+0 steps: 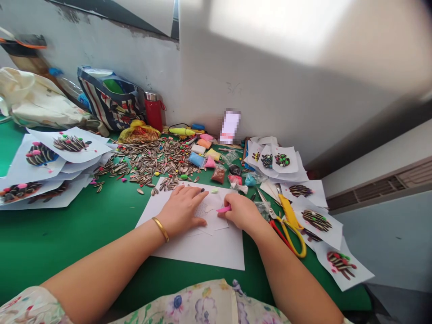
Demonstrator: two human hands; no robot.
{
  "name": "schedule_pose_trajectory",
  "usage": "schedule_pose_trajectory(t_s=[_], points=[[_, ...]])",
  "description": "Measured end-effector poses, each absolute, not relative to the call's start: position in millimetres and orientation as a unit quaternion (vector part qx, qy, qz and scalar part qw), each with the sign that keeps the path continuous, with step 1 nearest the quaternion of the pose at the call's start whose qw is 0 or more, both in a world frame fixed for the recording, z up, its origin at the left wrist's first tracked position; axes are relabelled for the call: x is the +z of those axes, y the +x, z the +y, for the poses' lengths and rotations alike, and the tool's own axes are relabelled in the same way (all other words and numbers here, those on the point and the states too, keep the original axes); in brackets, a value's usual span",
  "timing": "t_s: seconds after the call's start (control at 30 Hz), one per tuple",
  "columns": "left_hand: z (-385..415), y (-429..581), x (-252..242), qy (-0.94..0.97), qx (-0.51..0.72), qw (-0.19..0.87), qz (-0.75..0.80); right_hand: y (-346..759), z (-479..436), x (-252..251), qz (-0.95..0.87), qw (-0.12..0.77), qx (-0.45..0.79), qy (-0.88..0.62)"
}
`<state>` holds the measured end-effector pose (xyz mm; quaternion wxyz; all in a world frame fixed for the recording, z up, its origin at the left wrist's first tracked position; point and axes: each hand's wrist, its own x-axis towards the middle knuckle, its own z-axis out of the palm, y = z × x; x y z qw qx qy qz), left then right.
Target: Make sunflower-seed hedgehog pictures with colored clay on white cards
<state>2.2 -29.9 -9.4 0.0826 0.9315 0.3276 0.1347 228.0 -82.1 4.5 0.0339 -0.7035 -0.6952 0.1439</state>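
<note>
My left hand (182,209) lies flat with its fingers spread on a white sheet of paper (216,252), a gold bangle on its wrist. Under and beside its fingers are smaller paper pieces (221,220), one with a grey patterned patch (201,209). My right hand (241,210) is closed round a slim pink plastic clay tool (223,209), whose tip points left just above the paper. Most of its length is hidden in the fist. A small pale green lump (214,191) sits beyond, between the hands. A dark seed-like bit (203,190) is by my left fingertips.
Sunflower seeds (162,157) spread beyond the paper, beside bagged coloured clay (197,159). Yellow-handled scissors (286,225) and a yellow utility knife (288,209) lie at right. Seed-decorated cards stand in piles left (72,150) and right (319,222). A red flask (154,112) is near the wall.
</note>
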Motion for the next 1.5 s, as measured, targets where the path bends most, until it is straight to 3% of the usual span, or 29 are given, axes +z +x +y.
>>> schedule_pose_trajectory(t_s=[0.57, 0.73, 0.93, 1.07, 1.23, 1.5], points=[[-17, -1, -2, 0.914, 0.18, 0.061, 0.358, 231, -83, 5, -0.678, 0.085, 0.173, -0.709], [-13, -2, 7, 0.875, 0.237, 0.183, 0.38, 230, -85, 9, -0.674, 0.177, 0.256, -0.67], [-20, 2, 8, 0.658, 0.402, 0.452, 0.449, 232, -81, 12, -0.599, 0.402, 0.326, -0.611], [-30, 8, 6, 0.597, 0.381, 0.574, 0.412, 230, -80, 6, -0.523, 0.487, 0.399, -0.575], [-36, 10, 12, 0.589, 0.306, 0.664, 0.345, 227, -83, 4, -0.519, 0.472, 0.405, -0.586], [-39, 12, 7, 0.522, 0.272, 0.709, 0.389, 221, -88, 4, -0.587, 0.41, 0.37, -0.592]])
